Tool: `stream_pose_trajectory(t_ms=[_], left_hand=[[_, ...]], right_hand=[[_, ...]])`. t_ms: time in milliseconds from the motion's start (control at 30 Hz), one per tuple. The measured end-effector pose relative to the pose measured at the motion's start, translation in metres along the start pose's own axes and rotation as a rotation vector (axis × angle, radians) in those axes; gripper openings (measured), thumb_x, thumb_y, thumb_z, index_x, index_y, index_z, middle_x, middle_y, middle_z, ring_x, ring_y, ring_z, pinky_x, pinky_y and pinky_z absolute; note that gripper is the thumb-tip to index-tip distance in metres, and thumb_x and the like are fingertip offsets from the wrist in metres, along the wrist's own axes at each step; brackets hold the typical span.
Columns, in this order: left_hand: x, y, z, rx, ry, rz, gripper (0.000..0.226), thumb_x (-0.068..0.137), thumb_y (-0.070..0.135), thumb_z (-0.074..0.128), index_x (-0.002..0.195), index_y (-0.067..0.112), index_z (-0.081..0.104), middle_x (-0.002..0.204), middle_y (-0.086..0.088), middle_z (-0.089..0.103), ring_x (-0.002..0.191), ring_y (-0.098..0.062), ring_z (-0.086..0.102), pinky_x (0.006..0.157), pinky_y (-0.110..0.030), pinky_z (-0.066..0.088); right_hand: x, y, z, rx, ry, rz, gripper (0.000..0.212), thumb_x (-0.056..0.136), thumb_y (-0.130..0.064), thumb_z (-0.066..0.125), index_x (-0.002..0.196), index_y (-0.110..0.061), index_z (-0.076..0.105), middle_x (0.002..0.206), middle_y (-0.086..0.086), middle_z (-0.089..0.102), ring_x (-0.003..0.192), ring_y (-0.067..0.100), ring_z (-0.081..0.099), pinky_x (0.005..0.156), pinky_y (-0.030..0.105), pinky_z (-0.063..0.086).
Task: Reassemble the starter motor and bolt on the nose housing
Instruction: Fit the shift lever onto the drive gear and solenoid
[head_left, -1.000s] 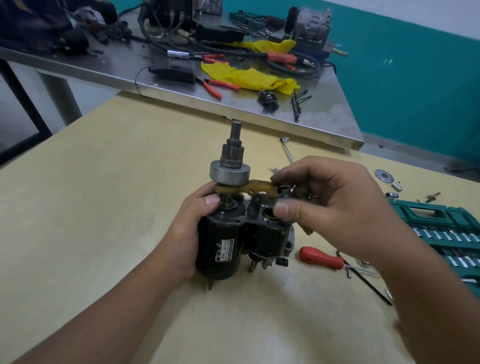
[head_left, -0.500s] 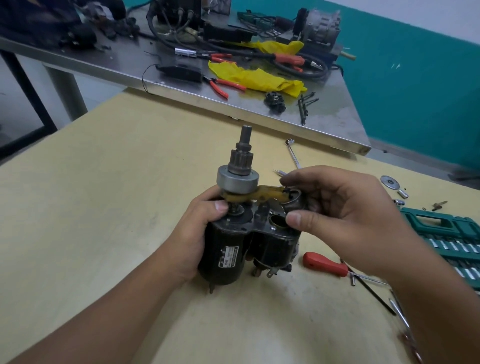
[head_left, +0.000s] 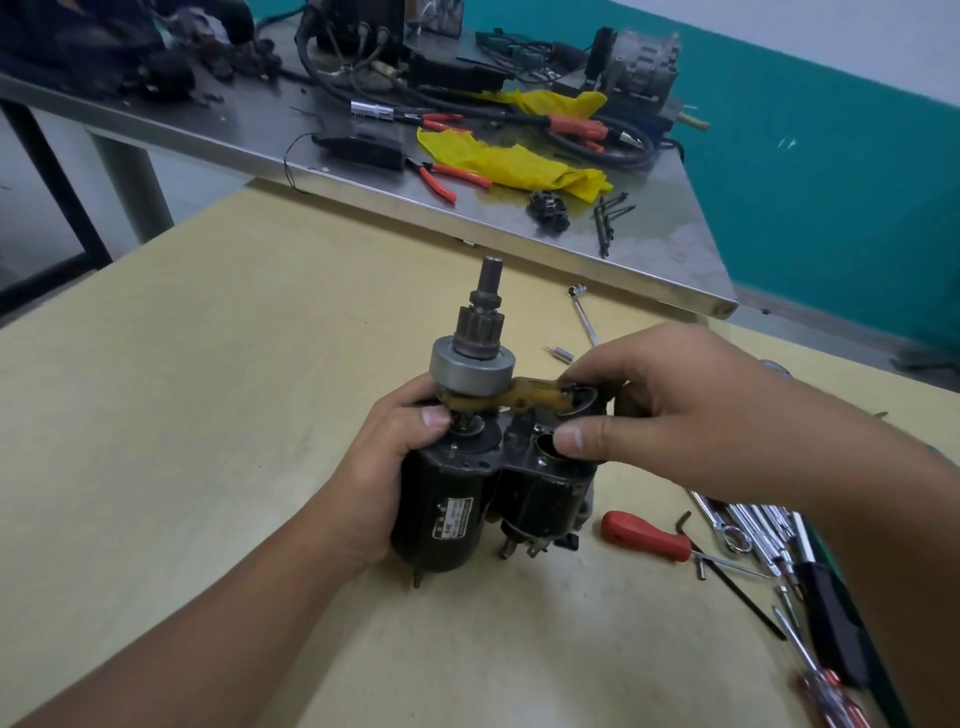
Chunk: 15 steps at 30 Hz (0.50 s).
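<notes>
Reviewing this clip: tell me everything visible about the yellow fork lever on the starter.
The yellow fork lever looks like worn, grimy plastic. It lies roughly level across the top of the upright starter motor, its forked end under the grey clutch drum, its other end at the solenoid opening, pinched by the right hand.

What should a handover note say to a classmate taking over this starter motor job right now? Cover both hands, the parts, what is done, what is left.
Left hand grips the starter motor, upright on the yellow table.
Right hand pinches the plunger end of the yellow shift fork, above the open solenoid bore.
Done: drive pinion on the shaft, fork at its collar.
Left: seat the plunger, bolt on the nose housing; none is in view.
</notes>
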<state>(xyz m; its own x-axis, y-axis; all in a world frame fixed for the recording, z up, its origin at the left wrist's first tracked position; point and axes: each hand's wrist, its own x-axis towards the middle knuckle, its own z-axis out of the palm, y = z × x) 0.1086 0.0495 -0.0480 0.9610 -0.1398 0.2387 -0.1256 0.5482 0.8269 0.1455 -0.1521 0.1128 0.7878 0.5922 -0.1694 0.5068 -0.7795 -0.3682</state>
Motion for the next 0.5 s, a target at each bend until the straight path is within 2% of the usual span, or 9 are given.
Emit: stream_pose_trajectory(t_ms=[133, 300, 500], left_hand=[[0.0, -0.001, -0.001, -0.005, -0.01, 0.006, 0.043, 0.089, 0.028, 0.05, 0.126, 0.015, 0.069, 0.109, -0.012, 0.074, 0.097, -0.03, 0.071, 0.076, -0.04, 0.061], [0.001, -0.002, -0.003, -0.013, 0.006, 0.001, 0.043, 0.09, 0.028, 0.05, 0.128, 0.019, 0.068, 0.111, -0.011, 0.074, 0.096, -0.029, 0.072, 0.074, -0.041, 0.062], [0.002, -0.003, -0.004, 0.005, 0.021, 0.025, 0.045, 0.089, 0.027, 0.05, 0.13, 0.019, 0.067, 0.113, -0.012, 0.074, 0.098, -0.031, 0.072, 0.076, -0.041, 0.062]], right_hand=[[0.001, -0.001, 0.001, 0.017, 0.024, -0.035, 0.025, 0.082, -0.049, 0.068, 0.095, -0.029, 0.074, 0.074, -0.006, 0.067, 0.07, 0.007, 0.059, 0.056, 0.025, 0.046], [-0.001, 0.006, 0.011, 0.259, 0.107, -0.038, 0.014, 0.085, -0.034, 0.075, 0.095, -0.024, 0.074, 0.057, -0.01, 0.06, 0.045, 0.004, 0.048, 0.045, 0.018, 0.038], [-0.003, 0.009, 0.017, 0.313, 0.188, -0.065, 0.016, 0.082, -0.036, 0.074, 0.094, -0.025, 0.073, 0.059, -0.009, 0.061, 0.046, 0.005, 0.048, 0.046, 0.02, 0.037]])
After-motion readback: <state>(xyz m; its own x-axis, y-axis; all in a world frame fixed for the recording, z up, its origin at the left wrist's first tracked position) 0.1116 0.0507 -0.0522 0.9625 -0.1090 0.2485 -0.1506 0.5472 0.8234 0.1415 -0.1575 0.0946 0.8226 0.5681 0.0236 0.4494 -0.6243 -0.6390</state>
